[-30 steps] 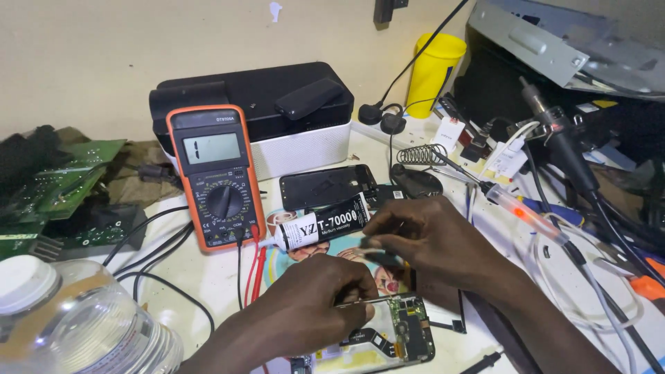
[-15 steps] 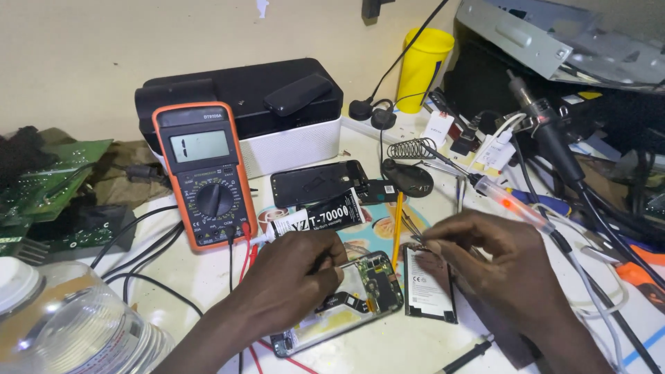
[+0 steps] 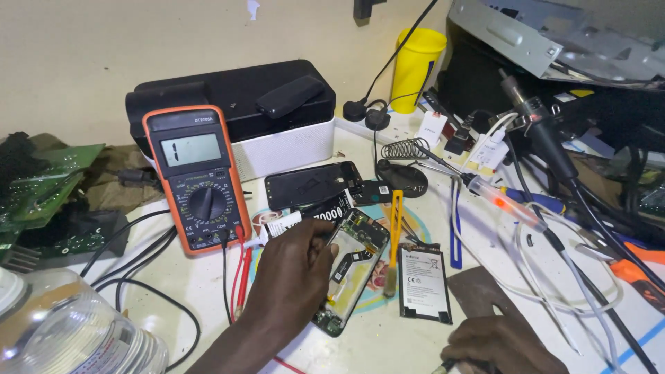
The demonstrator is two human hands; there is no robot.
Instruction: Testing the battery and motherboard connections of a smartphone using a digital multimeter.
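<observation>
The left hand [image 3: 291, 273] pinches the opened phone [image 3: 350, 266] to keep it steady, its battery [image 3: 424, 282] at three o'clock, while the right hand [image 3: 502, 346] maybe grips a small tool, fingers curled.

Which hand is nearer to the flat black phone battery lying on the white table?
Right. The right hand lies just below the flat black phone battery, near the frame's bottom edge. The left hand rests on the opened phone, which lies to the battery's left.
</observation>
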